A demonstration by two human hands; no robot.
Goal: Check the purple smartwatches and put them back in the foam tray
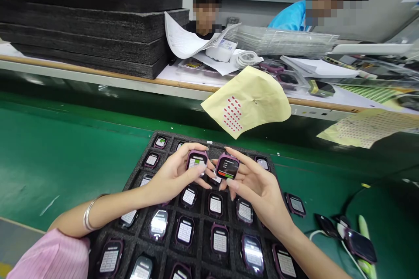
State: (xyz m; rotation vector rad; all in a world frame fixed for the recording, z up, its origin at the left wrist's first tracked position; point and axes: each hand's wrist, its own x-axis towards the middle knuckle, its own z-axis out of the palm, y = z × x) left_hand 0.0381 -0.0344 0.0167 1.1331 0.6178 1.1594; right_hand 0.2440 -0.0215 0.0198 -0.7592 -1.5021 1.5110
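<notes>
The left hand (pixel 173 174) gripped a purple watch (pixel 197 160) at its fingertips; the right hand (pixel 258 187) pinched a second watch (pixel 227 167) above the foam tray (pixel 137 170).

— What were the watches like in the hands?
— The watch (pixel 197 160) in the left hand (pixel 173 176) had a glossy screen and purple plastic rim; so did the right hand's (pixel 258 187) watch (pixel 228 166).
— And beneath them?
— A matt, rough black foam tray (pixel 137 170) on smooth green belt (pixel 65 152).
</notes>
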